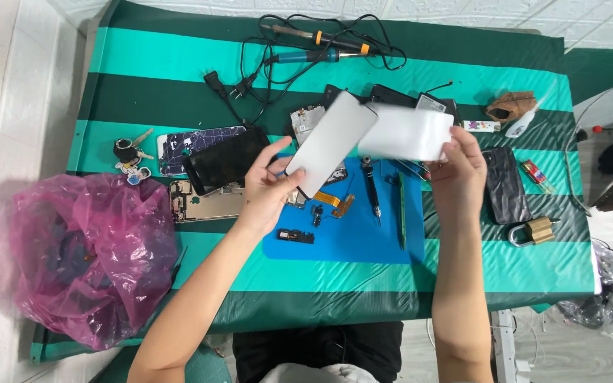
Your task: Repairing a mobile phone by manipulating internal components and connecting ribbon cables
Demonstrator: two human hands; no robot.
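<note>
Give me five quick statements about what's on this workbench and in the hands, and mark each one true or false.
1. The left hand holds a white phone panel above the blue mat. True.
2. The right hand is empty. False: it pinches a white sheet.
3. A brass padlock lies at the table's right side. True.
4. The pink plastic bag sits on the right. False: it sits at the left edge.
5. Two soldering irons lie at the near edge of the table. False: they lie at the far edge, with black cables.
</note>
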